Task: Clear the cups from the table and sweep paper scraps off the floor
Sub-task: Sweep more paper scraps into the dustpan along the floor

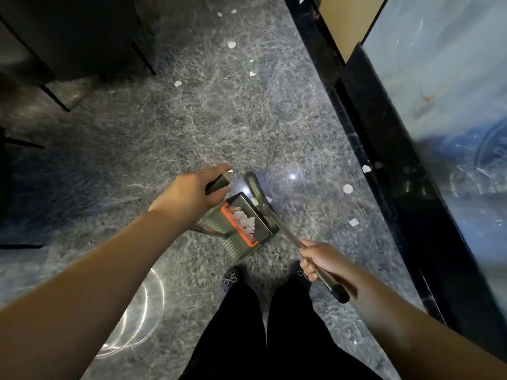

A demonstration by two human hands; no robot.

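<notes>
Floor: grey marbled, glossy, w/ light glare; fills most of view.
Right side: glossy pale tabletop on black edge, runs diag. along floor; no cups visible on the part shown.
Left top: dark furniture w/ thin black legs, blurred.
Person: standing, black trousers, 2 dark shoes w/ white bow marks just below dustpan.
Dustpan: 1, grey w/ orange strip, on floor in front of feet; white scraps inside, count unclear.
Broom: 1, dark head at dustpan's far-right edge, metal handle slanting down-right.
Left hand: fingers curled round dustpan's black upright handle grip.
Right hand: fingers wrapped round broom handle, above its black end cap.
Paper scraps: white, approx. 10 loose on floor; 3 near tabletop base right of broom, rest scattered further ahead, well apart.
In the way: forearms cover lower floor; motion blur at edges.
</notes>
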